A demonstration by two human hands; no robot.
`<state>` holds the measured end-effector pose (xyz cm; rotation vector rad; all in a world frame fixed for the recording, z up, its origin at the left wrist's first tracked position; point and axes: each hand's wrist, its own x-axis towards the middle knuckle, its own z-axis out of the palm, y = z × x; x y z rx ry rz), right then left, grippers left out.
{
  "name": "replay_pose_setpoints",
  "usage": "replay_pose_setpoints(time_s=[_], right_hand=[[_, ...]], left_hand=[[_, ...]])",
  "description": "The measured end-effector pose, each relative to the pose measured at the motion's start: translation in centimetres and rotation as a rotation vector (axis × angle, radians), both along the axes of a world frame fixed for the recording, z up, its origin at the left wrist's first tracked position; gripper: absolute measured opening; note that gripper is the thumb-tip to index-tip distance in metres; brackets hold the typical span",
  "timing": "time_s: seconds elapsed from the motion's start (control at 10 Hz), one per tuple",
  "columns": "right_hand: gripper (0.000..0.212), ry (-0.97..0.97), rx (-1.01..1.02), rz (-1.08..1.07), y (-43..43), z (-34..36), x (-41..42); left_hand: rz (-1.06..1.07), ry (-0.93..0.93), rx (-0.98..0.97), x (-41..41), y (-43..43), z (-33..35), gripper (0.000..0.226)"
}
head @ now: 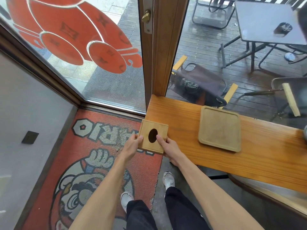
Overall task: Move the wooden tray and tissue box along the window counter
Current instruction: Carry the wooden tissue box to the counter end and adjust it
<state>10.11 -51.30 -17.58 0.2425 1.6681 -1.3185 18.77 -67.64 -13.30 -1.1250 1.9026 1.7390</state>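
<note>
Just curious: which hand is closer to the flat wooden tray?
Right. The right hand grips the tissue box on the side facing the tray; the left hand holds its far side.

The wooden tissue box [153, 136] is sitting at about 7 o'clock from the picture's centre, a square, light-wood box with a dark oval opening in its top face. It is lying slightly rotated and is hanging partly past the left end of the window counter [186, 138], a long plank of orange-brown grained wood that is running from 9 o'clock toward 4 o'clock. No tissue is showing in the opening. The wooden tray [219, 128] is resting flat on the counter at 3 o'clock of the box and well apart from it; it is a shallow, pale, empty square tray with rounded corners and a raised rim, lying close to the glass.
</note>
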Motion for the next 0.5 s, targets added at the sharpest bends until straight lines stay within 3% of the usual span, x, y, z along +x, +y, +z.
replay_pose_setpoints(time_s=[0.2, 0.3, 0.4, 0.5], right_hand=[[0.12, -0.077, -0.016, -0.011, -0.2, 0.6, -0.1], [0.132, -0.132, -0.038, 0.054, 0.7, 2.4, -0.8], [0.115, -0.058, 0.15, 0.168, 2.5, 5.0, -1.7], [0.076, 0.146, 0.33, 0.277, 4.5, 7.6, -3.9]], left_hand=[[-0.064, -0.047, 0.026, -0.5, 0.2, 1.5, 0.041], [-0.068, -0.067, 0.055, -0.3, 0.4, 2.8, 0.062], [-0.044, -0.129, -0.097, 0.5, 1.3, 4.2, 0.076], [0.011, -0.126, -0.379, 0.7, 2.0, 6.6, 0.052]])
